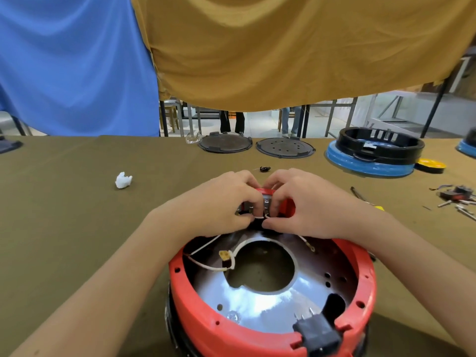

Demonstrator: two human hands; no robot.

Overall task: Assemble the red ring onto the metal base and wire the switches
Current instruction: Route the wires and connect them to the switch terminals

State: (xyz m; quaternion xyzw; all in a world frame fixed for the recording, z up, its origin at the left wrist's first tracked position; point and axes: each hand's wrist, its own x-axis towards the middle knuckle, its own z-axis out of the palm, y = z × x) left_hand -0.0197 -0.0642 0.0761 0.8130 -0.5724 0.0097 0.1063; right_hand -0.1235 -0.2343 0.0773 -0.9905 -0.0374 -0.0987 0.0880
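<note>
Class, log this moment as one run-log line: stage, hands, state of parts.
stage: wiring switch | left hand and right hand: pinching white wire at far rim | red ring: seated on metal base

On the olive table cloth, a crumpled white scrap lies at ten o'clock. Two dark round plates sit at twelve o'clock. A black ring on a blue base stands at two o'clock, a yellow disc just beside it. Blue and mustard cloths hang behind.
</note>
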